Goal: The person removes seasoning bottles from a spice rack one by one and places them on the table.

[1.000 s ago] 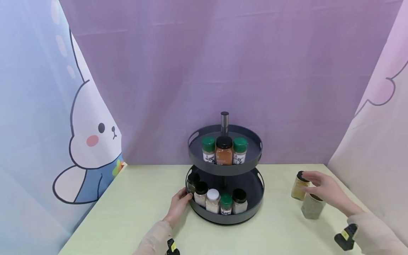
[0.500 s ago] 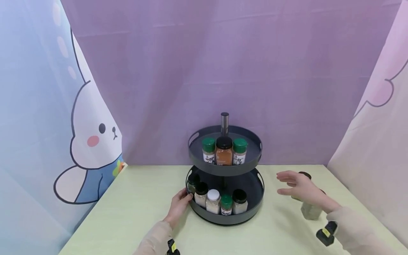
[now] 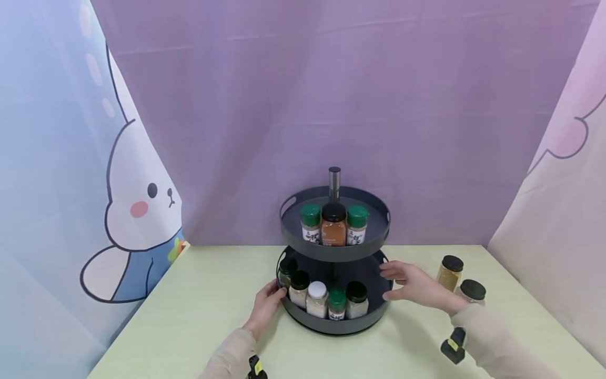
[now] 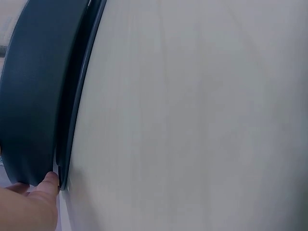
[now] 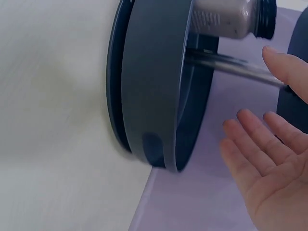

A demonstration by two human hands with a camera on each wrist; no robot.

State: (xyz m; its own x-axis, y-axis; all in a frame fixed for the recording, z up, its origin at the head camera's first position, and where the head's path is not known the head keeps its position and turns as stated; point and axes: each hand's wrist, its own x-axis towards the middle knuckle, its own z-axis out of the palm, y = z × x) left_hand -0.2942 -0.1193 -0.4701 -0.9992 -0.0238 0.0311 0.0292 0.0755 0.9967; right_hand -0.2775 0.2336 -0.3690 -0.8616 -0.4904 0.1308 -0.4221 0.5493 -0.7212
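A dark grey two-tier spice rack [image 3: 334, 255] stands mid-table. My left hand [image 3: 265, 308] grips the left side of its lower tray [image 3: 326, 325], thumb at the rim. In the left wrist view, that hand's fingertips [image 4: 50, 179] reach the tray's lower edge. My right hand [image 3: 416, 287] is beside the tray's right rim, fingers extended and holding nothing. The right wrist view shows its bare palm [image 5: 279, 187] facing the rack. Several jars line the lower tray's front left, including a white-lidded jar [image 3: 316, 299] and a green-capped shaker [image 3: 336, 304].
The upper tray carries an orange spice jar [image 3: 333, 226] between two green-capped shakers. Right of the rack stand two black-lidded jars, one with yellowish contents [image 3: 448, 275], the other [image 3: 472, 290] partly behind my right forearm. A purple curtain [image 3: 227, 158] hangs behind the table.
My right hand has moved left from the two jars at the right to the lower tray's right rim, its fingers extended throughout. My left hand keeps its place on the tray.
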